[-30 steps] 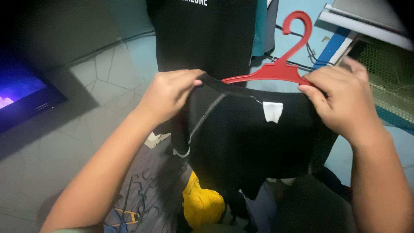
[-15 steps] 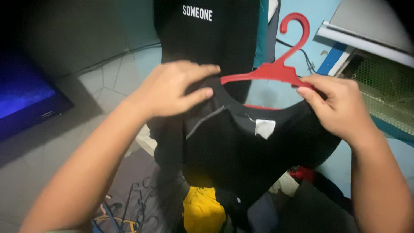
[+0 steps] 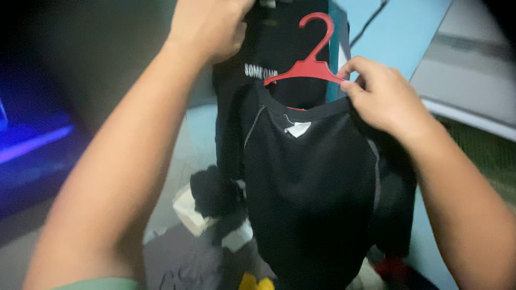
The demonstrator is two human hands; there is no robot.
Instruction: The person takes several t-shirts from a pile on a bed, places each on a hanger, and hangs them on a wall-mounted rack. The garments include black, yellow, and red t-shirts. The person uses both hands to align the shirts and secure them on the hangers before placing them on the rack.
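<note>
Against blue wall, right hand [image 3: 379, 96] pinches black shirt's [image 3: 312, 188] shoulder on red hanger [image 3: 305, 67]; left hand's [image 3: 207, 24] grip unclear.

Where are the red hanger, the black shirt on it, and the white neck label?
red hanger [image 3: 306, 67], head view, where hook meets shoulders.
black shirt [image 3: 312, 188], head view, middle of its body.
white neck label [image 3: 297, 129], head view, centre of the tag.
</note>
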